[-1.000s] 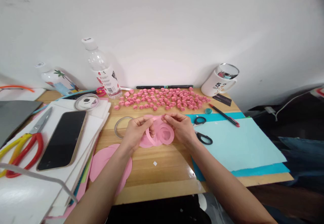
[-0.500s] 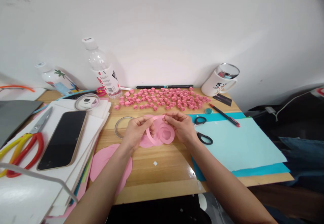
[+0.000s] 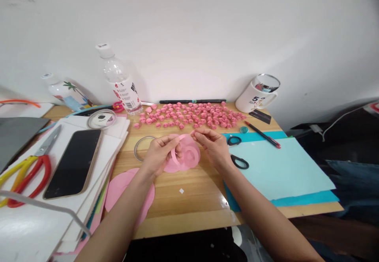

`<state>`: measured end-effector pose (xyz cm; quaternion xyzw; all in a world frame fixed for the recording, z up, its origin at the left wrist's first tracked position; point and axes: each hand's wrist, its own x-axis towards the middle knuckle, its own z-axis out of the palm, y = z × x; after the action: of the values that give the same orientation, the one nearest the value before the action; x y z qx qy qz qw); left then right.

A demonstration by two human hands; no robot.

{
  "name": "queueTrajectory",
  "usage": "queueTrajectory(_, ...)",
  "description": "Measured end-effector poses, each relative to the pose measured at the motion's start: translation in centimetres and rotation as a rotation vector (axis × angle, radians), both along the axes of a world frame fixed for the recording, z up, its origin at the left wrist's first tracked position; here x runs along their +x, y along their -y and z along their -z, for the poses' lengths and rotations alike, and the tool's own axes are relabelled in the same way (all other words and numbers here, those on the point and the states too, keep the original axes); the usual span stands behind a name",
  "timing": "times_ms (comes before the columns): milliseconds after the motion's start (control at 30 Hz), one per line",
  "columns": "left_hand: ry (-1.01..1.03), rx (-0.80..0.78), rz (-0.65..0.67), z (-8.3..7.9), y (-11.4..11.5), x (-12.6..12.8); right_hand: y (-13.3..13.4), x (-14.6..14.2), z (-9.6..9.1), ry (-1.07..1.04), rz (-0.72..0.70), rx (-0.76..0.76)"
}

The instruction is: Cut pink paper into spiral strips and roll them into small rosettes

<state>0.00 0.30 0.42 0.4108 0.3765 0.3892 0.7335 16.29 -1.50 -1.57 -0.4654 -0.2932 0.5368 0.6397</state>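
Observation:
A spiral-cut strip of pink paper (image 3: 194,154) stretches between my hands above the wooden table, its coils hanging loose. My left hand (image 3: 162,151) pinches the strip, and one band loops down past the fingertips. With thumb and forefinger closed, my right hand (image 3: 213,144) grips an end of it, slightly higher; the tip itself is too small to make out. More pink paper (image 3: 170,166) lies behind and beneath the coils. Beyond my hands, many small rolled pink paper roses (image 3: 192,116) spread along the back. Pink paper rounds (image 3: 127,189) lie partly under my left forearm.
A tape roll (image 3: 136,151) lies beside my left hand, black-handled scissors (image 3: 239,161) beside my right. Light blue sheets (image 3: 284,171) cover the right side. Left are a phone (image 3: 75,163), red-and-yellow scissors (image 3: 44,167) and a bottle (image 3: 122,84). A mug (image 3: 253,96) stands at back right.
My right hand has shifted slightly, its fingers rolling at the strip's end. The hanging coils have swung left and drawn closer together. My left hand keeps its place.

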Motion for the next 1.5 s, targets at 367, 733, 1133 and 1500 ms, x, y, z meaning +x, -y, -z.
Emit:
queueTrajectory(367,-0.023,-0.027,-0.04,0.41,-0.02,0.12,0.1,0.12,0.21,0.058,-0.025,-0.019)
queueTrajectory(733,-0.008,-0.022,-0.034,0.38,0.0,0.12,-0.07,0.15,0.63,0.065,-0.034,-0.037)
queueTrajectory(1133,-0.039,0.013,-0.021,0.4,0.11,0.02,0.06,0.14,0.22,0.045,-0.052,-0.042)
queueTrajectory(1500,-0.051,0.061,-0.027,0.0,-0.03,-0.04,0.01,0.05,0.22,0.016,-0.048,-0.034)
